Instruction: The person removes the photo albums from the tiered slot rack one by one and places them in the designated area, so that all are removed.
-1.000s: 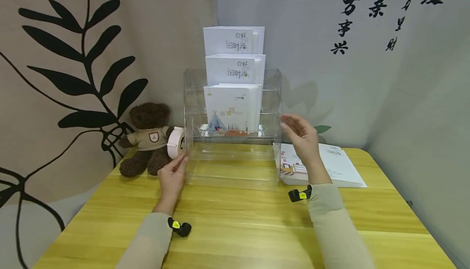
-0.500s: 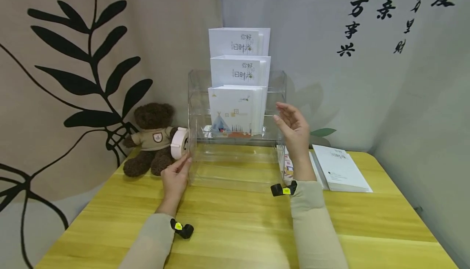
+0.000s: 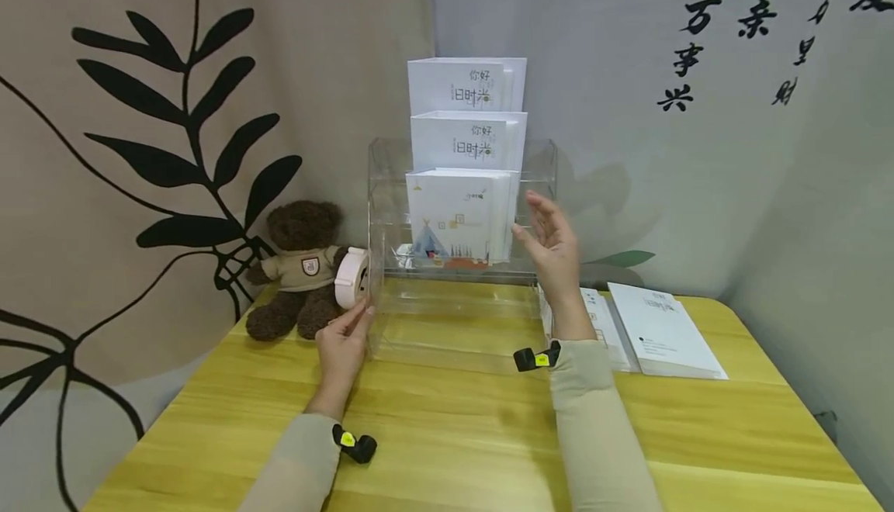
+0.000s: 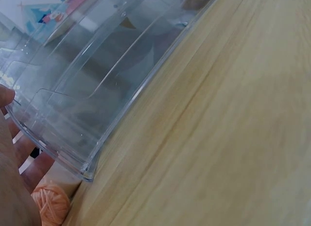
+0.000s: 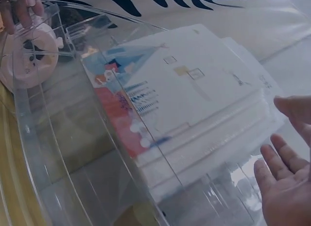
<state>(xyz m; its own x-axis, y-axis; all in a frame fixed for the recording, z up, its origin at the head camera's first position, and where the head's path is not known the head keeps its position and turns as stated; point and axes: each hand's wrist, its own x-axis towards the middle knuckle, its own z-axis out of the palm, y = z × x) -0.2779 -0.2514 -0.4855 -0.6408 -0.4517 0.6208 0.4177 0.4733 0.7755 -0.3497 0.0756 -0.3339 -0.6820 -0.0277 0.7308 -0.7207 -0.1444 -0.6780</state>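
Home-like setting, exact premises uncertain: wood-grain table [image 3: 447,434]; teddy bear [image 3: 307,265], far left; clear tiered rack [image 3: 457,302] with white books [image 3: 454,213], far centre; leaf-patterned backdrop [image 3: 188,147], left; Chinese lettering [image 3: 757,19], far right.

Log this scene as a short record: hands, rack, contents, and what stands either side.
Left hand: grips the side of the clear rack
Right hand: beside the front books, fingers apart; contact unclear
Rack: upright on the table
Contents: front books with a tent picture; middle books; back books
Left: teddy bear, pink round thing
Right: flat books
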